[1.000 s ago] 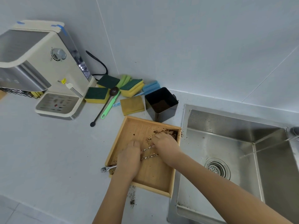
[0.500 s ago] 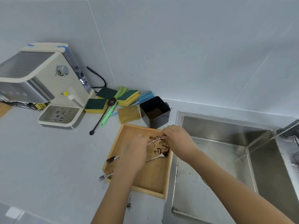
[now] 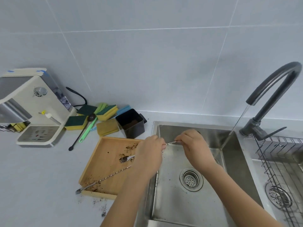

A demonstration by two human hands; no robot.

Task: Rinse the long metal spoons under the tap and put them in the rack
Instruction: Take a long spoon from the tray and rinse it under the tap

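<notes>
Over the steel sink [image 3: 188, 202], both hands [image 3: 150, 154] [image 3: 193, 145] pinch a twisted long metal spoon [image 3: 171, 142]; next, I'd judge, rightward under the running tap [image 3: 268, 89].

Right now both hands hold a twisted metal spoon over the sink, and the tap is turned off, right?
Not quite. The head view shows the tap running, a thin stream falling into the sink. The left hand and right hand do hold the twisted spoon there.

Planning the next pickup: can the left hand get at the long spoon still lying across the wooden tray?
Probably not yet: the left hand grips one twisted spoon together with the right hand. The tray spoon lies uncovered.
</notes>
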